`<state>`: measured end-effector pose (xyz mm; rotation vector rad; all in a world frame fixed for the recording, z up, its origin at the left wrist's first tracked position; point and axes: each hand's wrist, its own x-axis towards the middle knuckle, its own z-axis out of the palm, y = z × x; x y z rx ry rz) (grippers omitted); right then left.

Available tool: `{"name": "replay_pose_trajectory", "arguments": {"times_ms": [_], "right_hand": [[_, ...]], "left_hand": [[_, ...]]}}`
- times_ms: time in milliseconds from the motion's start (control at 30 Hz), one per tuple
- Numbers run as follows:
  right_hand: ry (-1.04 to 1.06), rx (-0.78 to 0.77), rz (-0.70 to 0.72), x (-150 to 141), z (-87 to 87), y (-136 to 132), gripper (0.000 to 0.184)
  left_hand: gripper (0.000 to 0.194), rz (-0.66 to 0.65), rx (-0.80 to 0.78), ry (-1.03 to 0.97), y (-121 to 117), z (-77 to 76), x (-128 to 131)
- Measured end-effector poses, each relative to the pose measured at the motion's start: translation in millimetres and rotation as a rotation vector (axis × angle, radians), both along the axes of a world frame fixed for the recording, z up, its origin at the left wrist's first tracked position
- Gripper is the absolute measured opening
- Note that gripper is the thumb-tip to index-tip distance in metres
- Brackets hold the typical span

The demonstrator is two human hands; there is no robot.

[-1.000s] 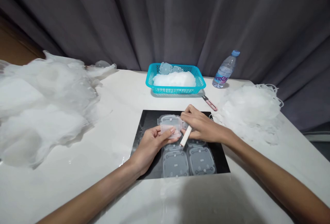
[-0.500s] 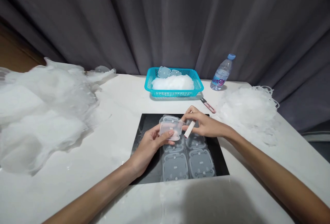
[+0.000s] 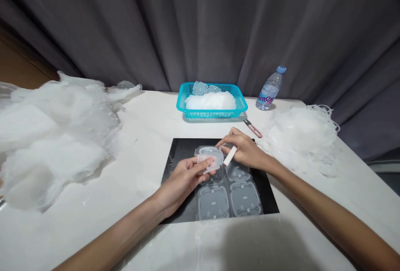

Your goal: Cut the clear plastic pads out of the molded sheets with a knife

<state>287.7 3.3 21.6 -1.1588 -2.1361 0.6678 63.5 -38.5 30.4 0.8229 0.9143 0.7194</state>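
Note:
My left hand (image 3: pixel 190 175) pinches a translucent, rounded-square plastic piece (image 3: pixel 208 164), thumb on top and fingers beneath. My right hand (image 3: pixel 242 148) is closed around a slim white stick-like tool (image 3: pixel 230 155), whose kind I cannot make out. The fingertips of that hand are at the piece's right edge; whether they grip it is unclear. Below both hands, a clear sheet of similar rounded-square pieces (image 3: pixel 213 201) lies on a black board (image 3: pixel 181 148). The hands partly cover its upper pieces.
Behind the board stands a turquoise basket (image 3: pixel 215 113) with white material and plastic pieces inside. Pink-handled snips (image 3: pixel 253 128) and a water bottle (image 3: pixel 269 90) are at its right. A large white translucent heap (image 3: pixel 56 137) covers the left; stringy white scraps (image 3: pixel 301 133) lie right.
The piece in my left hand has tilted and shifted slightly down. My right hand's fingers have moved a little left along its edge, still with the white tool.

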Motion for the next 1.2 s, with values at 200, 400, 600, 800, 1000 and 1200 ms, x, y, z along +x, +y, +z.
{"name": "replay_pose_trajectory", "arguments": {"times_ms": [200,400,600,800,1000,1200], "right_hand": [[-0.11,-0.008,0.113,12.1,9.2,5.2,0.016],[-0.135,0.235,0.056,22.8,27.2,-0.9,0.044],[-0.335,0.469,0.213,-14.0,10.9,-23.5,0.032],[-0.307,0.474,0.093,-20.6,-11.8,-19.1,0.018],[-0.336,0.494,0.084,-22.4,-10.7,-20.4,0.015],[-0.381,0.513,0.074,-25.5,-14.0,-23.1,0.009]], "left_hand": [[0.027,0.026,0.049,0.035,5.2,0.0,-2.7],[0.039,0.045,0.027,-0.021,10.8,-6.7,-5.3],[0.045,-0.045,0.111,0.03,14.5,-9.1,-8.9],[0.043,-0.046,0.348,0.336,37.3,-12.4,-31.5],[0.038,-0.011,0.649,0.651,44.0,-10.6,-38.5],[0.03,-0.045,0.747,0.654,33.4,-11.8,-28.0]]}}
